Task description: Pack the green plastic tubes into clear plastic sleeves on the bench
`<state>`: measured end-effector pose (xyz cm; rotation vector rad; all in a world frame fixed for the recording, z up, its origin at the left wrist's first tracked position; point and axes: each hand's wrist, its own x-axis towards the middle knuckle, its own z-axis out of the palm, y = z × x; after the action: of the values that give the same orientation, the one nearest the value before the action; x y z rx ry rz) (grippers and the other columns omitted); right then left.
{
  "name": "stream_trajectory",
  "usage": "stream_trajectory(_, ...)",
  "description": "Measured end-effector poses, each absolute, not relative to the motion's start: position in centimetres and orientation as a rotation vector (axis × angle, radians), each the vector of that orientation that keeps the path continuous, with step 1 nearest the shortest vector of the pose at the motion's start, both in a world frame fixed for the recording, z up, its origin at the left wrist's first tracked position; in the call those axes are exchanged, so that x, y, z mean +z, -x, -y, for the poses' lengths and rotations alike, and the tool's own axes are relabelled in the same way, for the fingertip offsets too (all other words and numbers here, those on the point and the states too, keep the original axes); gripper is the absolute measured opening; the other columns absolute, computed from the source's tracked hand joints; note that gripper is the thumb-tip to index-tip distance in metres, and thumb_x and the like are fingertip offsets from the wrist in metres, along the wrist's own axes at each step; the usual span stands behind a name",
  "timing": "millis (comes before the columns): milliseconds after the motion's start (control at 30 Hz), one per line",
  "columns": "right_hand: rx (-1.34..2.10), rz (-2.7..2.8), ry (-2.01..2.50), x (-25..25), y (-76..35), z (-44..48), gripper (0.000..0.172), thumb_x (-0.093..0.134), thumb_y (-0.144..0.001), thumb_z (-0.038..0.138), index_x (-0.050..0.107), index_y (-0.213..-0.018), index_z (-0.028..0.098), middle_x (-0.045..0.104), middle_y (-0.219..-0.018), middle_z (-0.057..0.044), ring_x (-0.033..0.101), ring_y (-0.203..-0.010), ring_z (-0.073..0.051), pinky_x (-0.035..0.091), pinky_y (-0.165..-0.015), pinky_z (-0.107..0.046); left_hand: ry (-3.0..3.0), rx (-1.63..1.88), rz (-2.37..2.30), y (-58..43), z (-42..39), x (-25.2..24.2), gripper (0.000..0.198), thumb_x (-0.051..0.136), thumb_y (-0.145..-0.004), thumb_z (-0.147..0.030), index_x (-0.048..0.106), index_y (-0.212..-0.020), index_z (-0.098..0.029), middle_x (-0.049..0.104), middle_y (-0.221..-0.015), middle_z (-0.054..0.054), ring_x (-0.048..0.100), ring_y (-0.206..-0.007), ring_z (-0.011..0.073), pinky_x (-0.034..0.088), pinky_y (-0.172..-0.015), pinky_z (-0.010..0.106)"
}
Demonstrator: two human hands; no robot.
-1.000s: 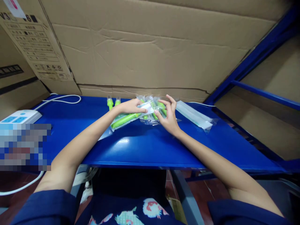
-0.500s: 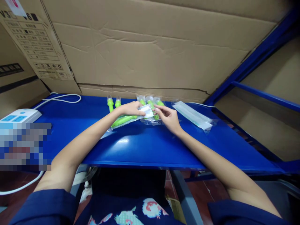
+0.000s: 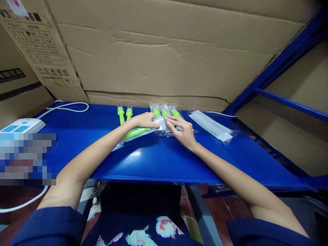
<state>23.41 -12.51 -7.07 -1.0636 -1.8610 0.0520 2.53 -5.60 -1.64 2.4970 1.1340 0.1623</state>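
Observation:
A clear plastic bag point(image 3: 133, 135) with a bright green stick-like thing inside slants over the table. My left hand point(image 3: 144, 120) grips it near its right end, thumb on top. At that end, the fingertips of my right hand point(image 3: 182, 131) close on the bag's whitish edge; the exact contact is small in view. Behind my left wrist lie two green sticks with clear caps point(image 3: 125, 114), partly hidden by the arm. Several more bagged green sticks point(image 3: 164, 112) lie side by side just beyond my hands.
A stack of flat clear bags point(image 3: 211, 125) lies right of my hands on the blue table point(image 3: 159, 160). At the left stand a white power strip point(image 3: 24, 126) and a cable. Cardboard point(image 3: 164, 58) walls the back; a blue metal frame point(image 3: 287, 100) rises at the right.
My right hand has moved slightly left and its fingers have drawn together at the bag's end. The left hand and the bag have shifted very little.

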Motion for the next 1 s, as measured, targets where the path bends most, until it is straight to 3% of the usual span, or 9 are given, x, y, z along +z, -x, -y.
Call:
stream_trajectory(133,-0.071,2.008,0.903,-7.8,-23.6,12.0,0.03,0.057,-0.1,0.028,0.078,-0.121,0.025,0.069,-0.134,-0.007,0.069,-0.12,-0.027,0.054,-0.108,-0.048,-2.506,0.156,-1.118,-2.6,5.8,-1.6,0.034,0.057,-0.075,-0.052,0.055,-0.071,-0.018,0.062,-0.07,0.004,0.055,-0.063,0.0174,0.032,-0.056,0.029)
stream_trajectory(467,-0.184,2.145,0.686,-8.9,-23.4,11.3,0.036,0.053,-0.102,0.019,0.07,-0.134,0.022,0.065,-0.139,-0.009,0.055,-0.139,-0.028,0.052,-0.112,-0.054,-2.481,0.23,-1.043,-2.6,5.4,-2.1,0.038,0.055,-0.071,-0.056,0.046,-0.065,-0.02,0.047,-0.062,0.0,0.041,-0.059,0.0134,0.026,-0.056,0.029)
stream_trajectory(633,-0.188,2.247,0.658,-8.5,-23.8,11.2,0.043,0.058,-0.101,0.029,0.063,-0.142,0.016,0.061,-0.144,-0.013,0.05,-0.143,-0.03,0.049,-0.115,-0.055,-2.42,0.267,-0.985,-2.4,5.1,-2.4,0.037,0.054,-0.07,-0.055,0.047,-0.065,-0.019,0.043,-0.063,-0.001,0.038,-0.059,0.0126,0.025,-0.056,0.029)
stream_trajectory(800,-0.175,2.264,0.72,-8.2,-24.0,11.1,0.037,0.048,-0.105,0.026,0.069,-0.135,0.021,0.067,-0.138,-0.009,0.059,-0.135,-0.027,0.052,-0.11,-0.053,-2.427,0.2,-0.997,-2.3,5.0,-2.5,0.037,0.055,-0.068,-0.055,0.047,-0.064,-0.02,0.042,-0.061,-0.001,0.036,-0.058,0.0125,0.024,-0.056,0.03)
stream_trajectory(1000,-0.219,2.189,0.717,-8.2,-24.1,10.7,0.021,0.059,-0.101,0.03,0.076,-0.111,0.023,0.077,-0.114,-0.008,0.071,-0.109,-0.025,0.057,-0.096,-0.047,-2.473,0.107,-0.966,-2.8,5.8,-2.1,0.036,0.057,-0.068,-0.055,0.053,-0.068,-0.019,0.047,-0.062,-0.001,0.041,-0.058,0.0131,0.026,-0.057,0.03)
